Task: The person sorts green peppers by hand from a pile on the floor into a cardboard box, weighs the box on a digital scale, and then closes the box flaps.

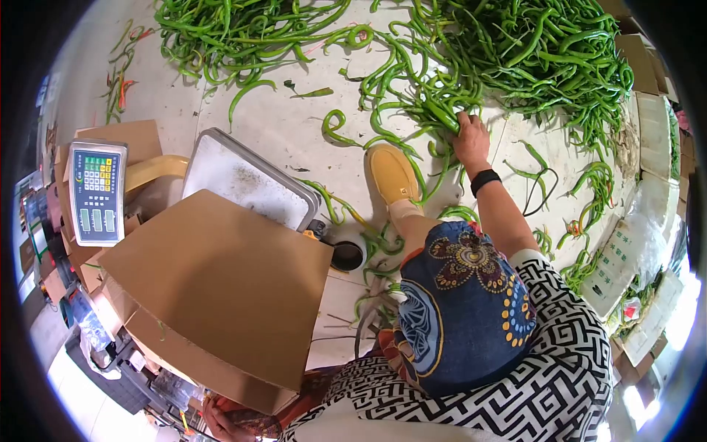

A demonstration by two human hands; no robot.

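Note:
My right hand (472,141) reaches down to the floor, its fingers closed on green peppers (440,115) at the edge of a loose spread. A dark band circles that wrist. My left hand (221,418) is low at the left, beside the lower edge of a cardboard box (228,287); its fingers are shadowed, and their grip is unclear. A large heap of long green peppers (545,55) lies at the upper right, and another pile (236,33) at the upper left.
A scale's metal platform (247,177) stands behind the box, with its display panel (98,193) to the left. My yellow shoe (392,174) is beside the peppers. Red and green peppers (121,92) lie at the far left. White foam boxes (615,254) line the right side.

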